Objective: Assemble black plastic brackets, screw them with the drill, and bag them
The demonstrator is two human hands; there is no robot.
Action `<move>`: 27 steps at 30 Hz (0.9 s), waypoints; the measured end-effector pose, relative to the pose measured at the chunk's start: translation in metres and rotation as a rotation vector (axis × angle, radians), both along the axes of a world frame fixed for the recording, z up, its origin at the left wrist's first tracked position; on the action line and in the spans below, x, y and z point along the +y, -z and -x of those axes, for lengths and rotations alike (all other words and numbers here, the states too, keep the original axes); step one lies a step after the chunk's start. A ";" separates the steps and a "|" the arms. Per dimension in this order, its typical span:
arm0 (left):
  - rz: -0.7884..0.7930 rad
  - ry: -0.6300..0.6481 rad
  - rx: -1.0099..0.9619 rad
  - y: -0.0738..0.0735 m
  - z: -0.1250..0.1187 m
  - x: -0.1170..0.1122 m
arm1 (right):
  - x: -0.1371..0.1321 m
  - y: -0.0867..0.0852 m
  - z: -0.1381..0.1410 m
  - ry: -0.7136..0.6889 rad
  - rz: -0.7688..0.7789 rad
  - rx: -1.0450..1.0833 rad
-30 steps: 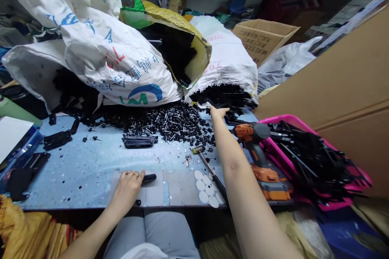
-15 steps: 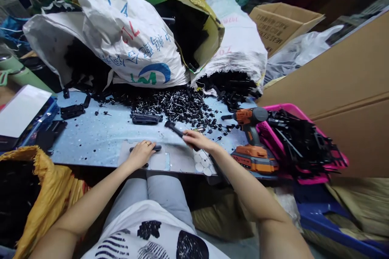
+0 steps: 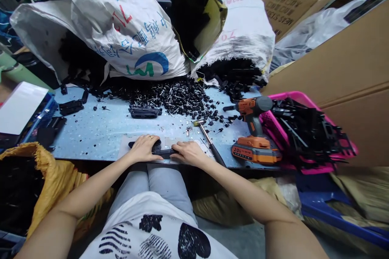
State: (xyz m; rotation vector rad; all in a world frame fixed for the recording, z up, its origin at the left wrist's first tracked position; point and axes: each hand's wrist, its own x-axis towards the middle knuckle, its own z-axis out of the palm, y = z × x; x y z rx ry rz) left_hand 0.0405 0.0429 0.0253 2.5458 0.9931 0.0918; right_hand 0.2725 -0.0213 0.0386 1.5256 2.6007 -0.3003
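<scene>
At the front edge of the bench, my left hand (image 3: 145, 148) is closed over a dark, rounded plastic part (image 3: 131, 144), most of it hidden under the fingers. My right hand (image 3: 189, 153) grips one end of a black plastic bar (image 3: 166, 152) with thumb and fingers. The bar's other end meets the part beside my left thumb; whether they are joined I cannot tell. Right of my right hand lies a hammer (image 3: 209, 139) with a brass-coloured head and black grip. Further back sits a black handle-like piece (image 3: 145, 112).
A heap of small black pieces with metal pins (image 3: 182, 97) spreads below white sacks (image 3: 146, 44). An orange cordless drill (image 3: 252, 129) stands at right beside a pink basket (image 3: 299, 96) of black parts. A yellow sack (image 3: 57, 178) is at front left.
My right hand has brought the black bar down and left, from above the bench to the part under my left hand. The hammer now shows fully. The view has shifted slightly.
</scene>
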 end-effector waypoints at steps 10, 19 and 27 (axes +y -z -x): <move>-0.127 0.033 -0.162 0.018 0.007 -0.003 | -0.003 -0.017 0.007 -0.008 -0.102 -0.066; -0.195 0.007 -0.203 0.021 0.010 -0.012 | 0.015 -0.036 0.004 -0.161 -0.154 -0.084; -0.175 -0.403 -0.172 0.001 -0.009 0.100 | 0.016 0.023 -0.035 -0.112 -0.156 0.101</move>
